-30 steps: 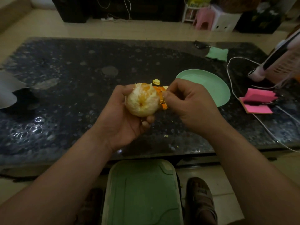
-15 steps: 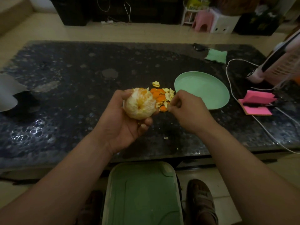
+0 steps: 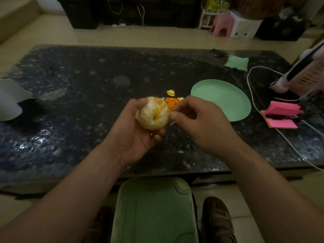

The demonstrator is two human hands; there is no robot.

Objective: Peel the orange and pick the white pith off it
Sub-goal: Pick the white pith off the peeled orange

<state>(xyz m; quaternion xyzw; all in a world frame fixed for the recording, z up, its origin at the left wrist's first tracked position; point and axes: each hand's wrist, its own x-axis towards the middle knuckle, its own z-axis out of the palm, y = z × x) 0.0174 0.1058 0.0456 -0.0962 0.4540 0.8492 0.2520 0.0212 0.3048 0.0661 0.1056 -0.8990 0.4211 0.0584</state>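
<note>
Above table (image 3: pixel 73 106), orange (image 3: pixel 152 115) between hands (image 3: pixel 130 137)

A single camera, worn on the person's head, faces forward and steeply down. The left hand (image 3: pixel 132 136), right hand (image 3: pixel 201 125) and orange (image 3: pixel 152 116) sit close beneath it, mid-frame. The table (image 3: pixel 87 99) stretches away beyond them, its edges bowed by the wide lens. The floor (image 3: pixel 105 35) crosses the top and a shoe (image 3: pixel 217 219) shows at the bottom.

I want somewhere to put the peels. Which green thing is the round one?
The green plate on the table. The green cloth is crumpled and squarish, and the green board down below is a rectangle.
</note>
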